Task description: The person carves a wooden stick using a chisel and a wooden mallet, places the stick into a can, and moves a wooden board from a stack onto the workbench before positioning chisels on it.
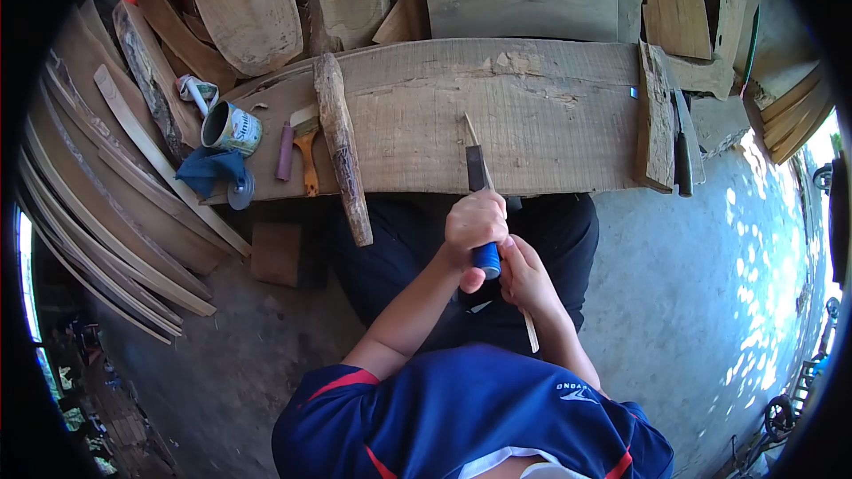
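Note:
My left hand (477,220) is wrapped round the blue handle (485,259) of a knife, its thumb sticking out near the handle's butt. The flat, dark, square-ended knife blade (476,167) points away from me, over the front edge of the plank. A thin wooden strip (532,333) runs lengthwise under my hands; its pointed far end shows beyond the blade and its near end by my right wrist. Closed on this strip, my right hand (524,270) sits just right of the knife handle. The strip's middle is hidden by both hands.
A wide wooden plank (497,115) lies before me, with rough wood pieces (341,151) across it. To its left are a tin can (232,129), a brush (306,155), a purple-handled tool (285,151) and a blue cloth (209,170). Another knife (682,146) rests right. Curved boards (106,213) are stacked left.

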Demonstrator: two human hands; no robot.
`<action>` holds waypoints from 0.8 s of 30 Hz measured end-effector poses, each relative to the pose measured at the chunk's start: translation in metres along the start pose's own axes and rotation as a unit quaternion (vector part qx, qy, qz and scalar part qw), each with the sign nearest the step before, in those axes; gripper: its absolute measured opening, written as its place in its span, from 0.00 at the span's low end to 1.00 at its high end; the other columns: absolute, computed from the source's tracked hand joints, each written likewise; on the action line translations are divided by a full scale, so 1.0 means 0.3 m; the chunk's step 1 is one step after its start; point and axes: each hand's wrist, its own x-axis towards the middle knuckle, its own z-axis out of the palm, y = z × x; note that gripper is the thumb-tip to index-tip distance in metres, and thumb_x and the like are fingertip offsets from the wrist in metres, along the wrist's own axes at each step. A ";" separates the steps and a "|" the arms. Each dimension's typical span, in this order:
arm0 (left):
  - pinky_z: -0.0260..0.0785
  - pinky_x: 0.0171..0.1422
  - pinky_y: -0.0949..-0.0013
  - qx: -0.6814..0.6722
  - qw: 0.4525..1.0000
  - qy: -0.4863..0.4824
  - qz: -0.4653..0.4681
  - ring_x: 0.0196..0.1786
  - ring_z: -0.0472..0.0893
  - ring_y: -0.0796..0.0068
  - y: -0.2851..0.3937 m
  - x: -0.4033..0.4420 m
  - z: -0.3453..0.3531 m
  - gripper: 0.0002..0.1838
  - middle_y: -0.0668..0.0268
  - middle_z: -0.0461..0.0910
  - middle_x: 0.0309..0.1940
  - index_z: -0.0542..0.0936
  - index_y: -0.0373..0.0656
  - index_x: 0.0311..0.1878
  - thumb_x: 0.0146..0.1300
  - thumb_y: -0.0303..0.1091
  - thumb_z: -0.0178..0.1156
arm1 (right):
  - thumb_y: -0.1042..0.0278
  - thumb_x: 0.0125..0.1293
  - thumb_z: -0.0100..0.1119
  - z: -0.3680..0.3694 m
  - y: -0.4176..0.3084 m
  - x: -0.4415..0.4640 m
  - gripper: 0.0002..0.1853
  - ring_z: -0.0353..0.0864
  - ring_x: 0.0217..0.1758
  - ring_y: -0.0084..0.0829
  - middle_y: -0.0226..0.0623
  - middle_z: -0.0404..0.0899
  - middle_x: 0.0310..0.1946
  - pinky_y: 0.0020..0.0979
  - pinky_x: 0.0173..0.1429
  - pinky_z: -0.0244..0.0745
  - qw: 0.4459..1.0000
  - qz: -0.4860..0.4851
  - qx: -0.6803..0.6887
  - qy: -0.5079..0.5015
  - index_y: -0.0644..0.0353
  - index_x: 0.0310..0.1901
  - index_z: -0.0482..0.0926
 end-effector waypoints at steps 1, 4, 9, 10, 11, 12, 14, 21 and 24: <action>0.68 0.28 0.66 -0.013 1.000 0.009 -0.006 0.15 0.69 0.70 -0.006 0.004 0.000 0.37 0.67 0.67 0.11 0.69 0.40 0.18 0.62 0.68 0.39 | 0.51 0.75 0.38 -0.001 -0.004 0.005 0.16 0.52 0.11 0.14 0.20 0.57 0.14 0.19 0.14 0.49 1.000 0.003 0.004 0.008 0.51 0.34 0.65; 0.67 0.27 0.66 -0.027 0.999 0.027 -0.019 0.14 0.68 0.71 -0.029 0.029 -0.005 0.37 0.67 0.67 0.11 0.69 0.39 0.19 0.62 0.69 0.38 | 0.51 0.75 0.38 -0.004 -0.012 0.017 0.15 0.53 0.12 0.14 0.19 0.57 0.15 0.19 0.14 0.50 1.000 -0.002 0.004 0.010 0.51 0.35 0.66; 0.67 0.28 0.66 -0.032 0.999 0.004 -0.010 0.15 0.69 0.70 -0.061 0.027 -0.003 0.37 0.67 0.66 0.12 0.69 0.39 0.19 0.62 0.69 0.39 | 0.51 0.75 0.38 -0.004 -0.026 0.035 0.15 0.53 0.12 0.14 0.19 0.58 0.15 0.19 0.14 0.50 1.000 -0.012 0.007 0.025 0.51 0.35 0.66; 0.67 0.28 0.66 -0.025 1.000 -0.006 -0.003 0.15 0.69 0.70 -0.063 0.029 0.001 0.37 0.67 0.66 0.12 0.69 0.39 0.19 0.61 0.68 0.39 | 0.51 0.75 0.38 -0.002 -0.026 0.036 0.15 0.53 0.12 0.14 0.19 0.58 0.15 0.19 0.14 0.50 1.000 -0.012 0.009 0.026 0.51 0.35 0.66; 0.67 0.28 0.66 -0.019 1.000 -0.015 0.004 0.15 0.69 0.70 -0.063 0.029 0.003 0.36 0.67 0.66 0.12 0.69 0.39 0.19 0.61 0.68 0.39 | 0.51 0.75 0.38 0.000 -0.025 0.037 0.15 0.53 0.12 0.14 0.19 0.58 0.15 0.19 0.14 0.50 1.000 -0.016 0.012 0.022 0.51 0.35 0.66; 0.67 0.28 0.66 -0.019 1.000 -0.016 0.003 0.15 0.69 0.70 -0.060 0.031 0.005 0.36 0.67 0.66 0.12 0.69 0.39 0.19 0.61 0.68 0.39 | 0.51 0.75 0.37 0.001 -0.023 0.036 0.15 0.53 0.12 0.14 0.19 0.58 0.15 0.19 0.14 0.50 1.000 -0.019 0.015 0.018 0.51 0.35 0.66; 0.67 0.28 0.65 -0.023 1.000 -0.009 -0.001 0.15 0.69 0.70 -0.048 0.033 0.003 0.36 0.67 0.67 0.12 0.69 0.39 0.19 0.61 0.67 0.40 | 0.51 0.75 0.37 0.007 -0.021 0.024 0.15 0.53 0.12 0.14 0.20 0.58 0.14 0.19 0.14 0.50 1.000 -0.018 0.017 0.017 0.51 0.35 0.65; 0.67 0.29 0.66 -0.041 0.998 -0.012 -0.038 0.15 0.69 0.71 0.030 0.039 -0.001 0.35 0.68 0.67 0.12 0.71 0.39 0.21 0.62 0.67 0.40 | 0.52 0.75 0.37 0.005 -0.026 -0.009 0.15 0.52 0.10 0.15 0.21 0.57 0.13 0.20 0.13 0.50 0.999 -0.007 0.038 0.005 0.52 0.35 0.64; 0.67 0.29 0.66 -0.029 0.999 -0.020 -0.023 0.15 0.69 0.71 0.030 0.035 0.003 0.35 0.67 0.67 0.12 0.71 0.39 0.21 0.62 0.67 0.40 | 0.53 0.75 0.37 0.012 -0.020 -0.003 0.14 0.52 0.10 0.16 0.21 0.57 0.13 0.20 0.12 0.50 0.999 -0.023 0.034 0.007 0.52 0.35 0.64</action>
